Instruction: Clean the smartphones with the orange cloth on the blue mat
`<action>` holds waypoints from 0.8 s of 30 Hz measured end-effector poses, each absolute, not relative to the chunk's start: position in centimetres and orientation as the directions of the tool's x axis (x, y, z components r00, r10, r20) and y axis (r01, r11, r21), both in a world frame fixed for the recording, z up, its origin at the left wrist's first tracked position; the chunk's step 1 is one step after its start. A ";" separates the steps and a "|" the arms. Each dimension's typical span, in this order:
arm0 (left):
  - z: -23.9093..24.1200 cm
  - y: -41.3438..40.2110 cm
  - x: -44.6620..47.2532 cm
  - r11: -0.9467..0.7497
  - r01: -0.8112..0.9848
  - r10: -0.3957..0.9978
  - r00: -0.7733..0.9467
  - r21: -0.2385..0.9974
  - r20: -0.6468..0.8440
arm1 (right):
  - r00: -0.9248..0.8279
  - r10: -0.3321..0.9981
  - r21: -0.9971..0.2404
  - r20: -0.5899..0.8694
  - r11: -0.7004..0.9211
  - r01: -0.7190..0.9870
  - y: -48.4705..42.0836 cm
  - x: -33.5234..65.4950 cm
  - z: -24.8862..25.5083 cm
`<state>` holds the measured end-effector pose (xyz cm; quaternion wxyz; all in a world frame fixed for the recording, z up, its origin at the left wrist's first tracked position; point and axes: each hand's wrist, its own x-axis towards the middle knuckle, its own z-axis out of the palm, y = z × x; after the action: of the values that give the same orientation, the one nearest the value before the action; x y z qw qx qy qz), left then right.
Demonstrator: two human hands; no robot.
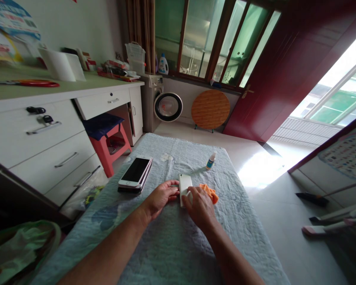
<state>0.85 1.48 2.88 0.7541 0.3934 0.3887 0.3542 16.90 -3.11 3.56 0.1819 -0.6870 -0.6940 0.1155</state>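
Observation:
A white smartphone (184, 183) lies back up on the blue quilted cloth, its camera at the far end. My left hand (161, 198) rests at its left edge, fingers loosely stretched and slightly apart, fingertips at the phone's side. Over the lower right part of the phone is my right hand (200, 204), thumb and fingers bent onto it and covering that part. An orange cloth (210, 193) lies crumpled just beyond the right hand's knuckles. Farther back stands a small spray bottle (211, 161). To the left, a white phone with a dark screen (136, 170) tops a stack of phones.
The quilted cloth (172, 253) covers the table. Left are a white desk with drawers (44, 134), a pink stool (108, 146) and a bin (55, 237). Behind stand a washing machine (151, 103) with its door open and a round wooden tabletop (210, 109).

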 end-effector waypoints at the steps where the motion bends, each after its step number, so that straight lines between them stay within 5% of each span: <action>1: 2.9 1.4 0.9 0.446 -0.250 0.840 0.449 0.859 -0.306 | 0.010 0.995 -0.415 0.096 0.030 0.910 -3.1 16.9 3.6; 14: 2.5 1.5 1.1 0.413 -0.299 0.853 0.458 0.860 -0.251 | 0.057 0.989 -0.587 0.135 0.033 0.809 -3.2 17.1 4.5; 24: 1.9 1.7 1.2 0.272 -0.145 0.946 0.222 0.951 -0.237 | 0.135 0.976 -0.671 0.173 0.017 0.741 -2.3 18.1 4.1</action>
<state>1.23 1.74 1.93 0.6502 0.4338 0.4618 0.4193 18.09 -2.32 4.12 0.3282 -0.6779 -0.6331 0.1789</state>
